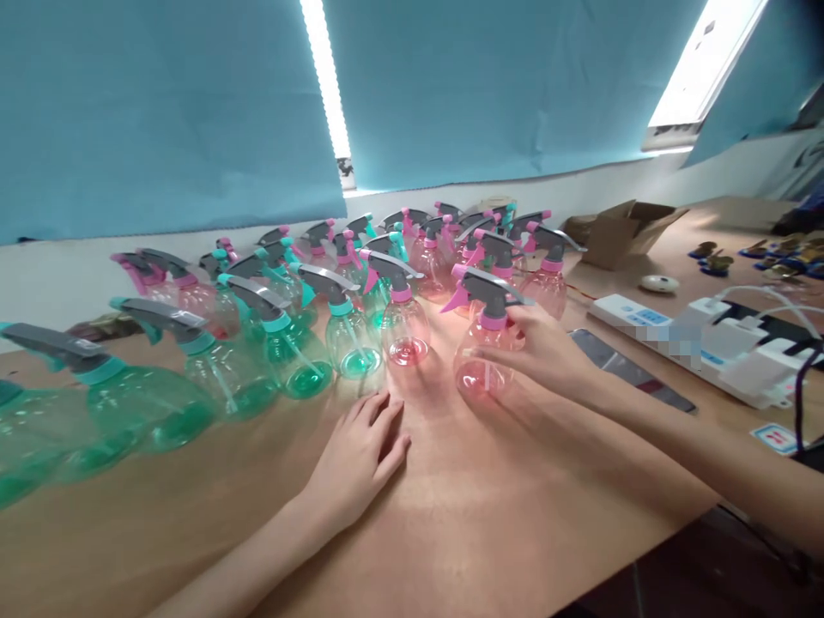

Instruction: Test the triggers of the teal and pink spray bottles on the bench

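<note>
My right hand (pixel 539 348) is wrapped round a pink clear spray bottle (pixel 484 343) with a grey trigger head and pink nozzle, standing upright on the wooden table (pixel 451 532). My left hand (pixel 360 459) lies flat on the table, fingers stretched out, holding nothing, just in front of another pink spray bottle (pixel 404 322) and a green one (pixel 348 330). Several more pink and green spray bottles stand in rows behind and to the left.
A white power strip (pixel 701 343) with plugs and cables lies at the right. A dark flat phone (pixel 627 369) lies beside my right forearm. An open cardboard box (pixel 627 227) sits at the back right. Blue curtains (pixel 160 112) cover the windows.
</note>
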Action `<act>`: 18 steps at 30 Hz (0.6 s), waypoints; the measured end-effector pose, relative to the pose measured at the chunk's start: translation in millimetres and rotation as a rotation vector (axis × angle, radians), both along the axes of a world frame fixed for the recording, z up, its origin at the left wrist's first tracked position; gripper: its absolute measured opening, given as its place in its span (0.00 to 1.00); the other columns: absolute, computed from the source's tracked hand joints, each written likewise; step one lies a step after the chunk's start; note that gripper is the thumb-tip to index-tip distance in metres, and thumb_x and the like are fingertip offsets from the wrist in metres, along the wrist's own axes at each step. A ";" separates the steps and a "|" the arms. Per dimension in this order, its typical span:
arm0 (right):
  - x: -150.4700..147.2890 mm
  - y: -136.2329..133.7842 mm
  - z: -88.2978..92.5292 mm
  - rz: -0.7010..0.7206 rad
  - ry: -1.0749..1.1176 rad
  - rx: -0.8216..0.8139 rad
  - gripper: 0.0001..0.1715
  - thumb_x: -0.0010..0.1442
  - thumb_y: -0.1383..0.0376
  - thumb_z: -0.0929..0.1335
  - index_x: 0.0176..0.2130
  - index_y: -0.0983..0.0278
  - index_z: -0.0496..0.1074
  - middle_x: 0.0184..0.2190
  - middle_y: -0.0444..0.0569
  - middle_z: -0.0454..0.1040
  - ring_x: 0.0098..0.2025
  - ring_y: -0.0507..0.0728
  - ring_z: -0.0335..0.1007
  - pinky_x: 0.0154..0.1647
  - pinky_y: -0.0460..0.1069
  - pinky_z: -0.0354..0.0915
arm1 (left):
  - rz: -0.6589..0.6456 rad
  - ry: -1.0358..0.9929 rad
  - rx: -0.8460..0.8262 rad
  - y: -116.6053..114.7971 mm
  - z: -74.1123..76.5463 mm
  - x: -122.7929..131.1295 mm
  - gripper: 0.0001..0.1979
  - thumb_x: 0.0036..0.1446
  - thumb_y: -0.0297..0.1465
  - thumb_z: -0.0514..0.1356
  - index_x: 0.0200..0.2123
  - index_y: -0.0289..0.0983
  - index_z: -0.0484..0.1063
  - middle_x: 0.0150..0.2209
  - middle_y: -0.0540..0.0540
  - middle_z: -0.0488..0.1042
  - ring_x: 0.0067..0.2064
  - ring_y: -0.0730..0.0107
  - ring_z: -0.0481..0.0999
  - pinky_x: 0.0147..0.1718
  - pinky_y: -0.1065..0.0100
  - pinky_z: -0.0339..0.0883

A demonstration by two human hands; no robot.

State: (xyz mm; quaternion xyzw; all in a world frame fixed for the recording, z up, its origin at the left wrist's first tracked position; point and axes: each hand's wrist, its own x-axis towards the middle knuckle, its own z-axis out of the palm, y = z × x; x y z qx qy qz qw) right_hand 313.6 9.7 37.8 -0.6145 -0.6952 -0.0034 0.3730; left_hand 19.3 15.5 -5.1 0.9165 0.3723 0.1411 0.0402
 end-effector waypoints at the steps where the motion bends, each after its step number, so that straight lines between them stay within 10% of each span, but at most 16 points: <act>1: 4.8 6.4 -1.3 -0.020 0.000 -0.009 0.31 0.49 0.41 0.70 0.38 0.64 0.72 0.37 0.54 0.72 0.41 0.65 0.70 0.36 0.56 0.67 | -0.010 -0.001 -0.004 -0.4 0.4 2.8 0.20 0.66 0.36 0.51 0.56 0.34 0.66 0.58 0.35 0.66 0.60 0.48 0.63 0.55 0.48 0.62; 18: -7.2 56.9 10.0 0.045 0.105 0.004 0.27 0.53 0.47 0.71 0.42 0.66 0.70 0.39 0.55 0.75 0.41 0.63 0.73 0.40 0.56 0.66 | -0.118 -0.042 -0.057 10.5 0.2 58.2 0.19 0.63 0.34 0.55 0.56 0.35 0.67 0.57 0.36 0.67 0.60 0.49 0.63 0.56 0.47 0.62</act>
